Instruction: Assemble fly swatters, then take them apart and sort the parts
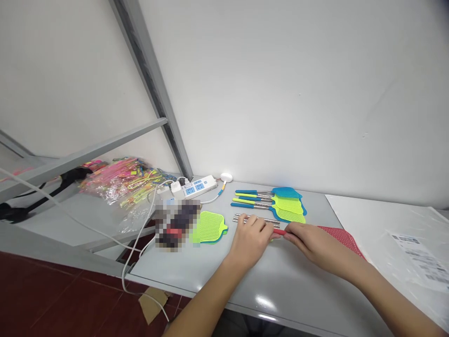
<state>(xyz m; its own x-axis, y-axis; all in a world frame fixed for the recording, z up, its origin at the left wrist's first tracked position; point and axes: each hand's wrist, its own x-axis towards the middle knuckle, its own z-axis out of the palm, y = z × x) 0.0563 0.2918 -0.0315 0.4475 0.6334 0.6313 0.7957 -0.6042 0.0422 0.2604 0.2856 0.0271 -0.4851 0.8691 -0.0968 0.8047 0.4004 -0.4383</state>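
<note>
Between my two hands runs a short red plastic piece [279, 231]. My left hand [250, 236] is closed on its left end, the fingers curled over. My right hand [308, 241] pinches the other end. Beyond the right hand shows a red perforated fly swatter head [345, 239], partly covered; I cannot tell if it joins the red piece. Several metal rods [256, 219] lie just behind my left hand. Farther back rest several fly swatters with blue and green heads [289, 208], metal shafts and coloured grips. A green swatter head [210, 226] sits to the left, over a blue one.
A white power strip [199, 186] with plugs and cables stands by the wall. Beside it lies a blurred dark object [178, 224]. White packaging with a label [396, 238] covers the table's right side. Bagged colourful items [126, 180] fill the shelf at left; a grey frame [154, 79] rises there.
</note>
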